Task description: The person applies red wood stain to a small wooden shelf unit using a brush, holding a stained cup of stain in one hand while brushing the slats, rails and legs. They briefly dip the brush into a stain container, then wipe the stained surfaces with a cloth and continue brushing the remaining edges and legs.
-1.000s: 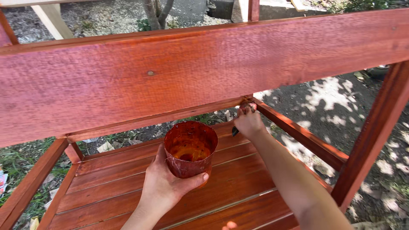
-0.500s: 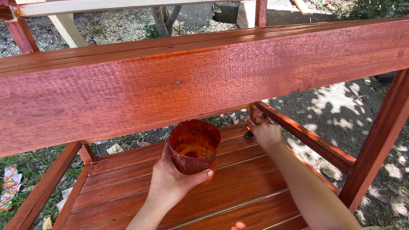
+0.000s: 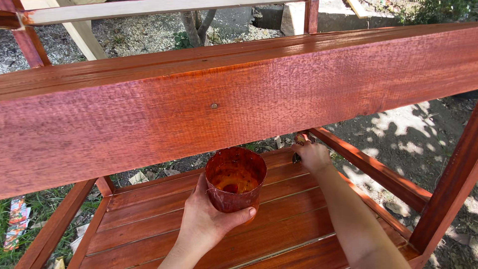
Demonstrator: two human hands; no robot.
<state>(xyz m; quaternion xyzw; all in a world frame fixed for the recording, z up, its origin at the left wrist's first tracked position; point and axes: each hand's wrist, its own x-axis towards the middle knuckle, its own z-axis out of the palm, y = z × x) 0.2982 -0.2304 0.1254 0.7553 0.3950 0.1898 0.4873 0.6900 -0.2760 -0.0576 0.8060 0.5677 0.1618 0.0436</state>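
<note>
My left hand [image 3: 206, 221] grips a small round cup [image 3: 235, 179] stained red-brown, with orange-brown liquid in its bottom, above the slatted lower shelf [image 3: 149, 219]. My right hand [image 3: 312, 156] reaches under the wide red-stained board [image 3: 239, 104] and is closed on a small brush [image 3: 297, 149], of which only a dark part shows by the fingers. The brush sits at the far end of the shelf, close to the board's lower edge. The board's underside and the brush tip are hidden.
A slanted side rail [image 3: 368, 167] runs on the right to an upright post [image 3: 450, 194]. Another rail [image 3: 55, 229] slopes on the left. Behind lie gravel, a pale plank [image 3: 149, 9], a tree trunk [image 3: 194, 22] and grass with litter [image 3: 17, 221].
My view has shifted, so the board now sits lower and fills more of the frame. The right hand with the brush has drifted slightly right and lower; the cup stays held in the left hand.
</note>
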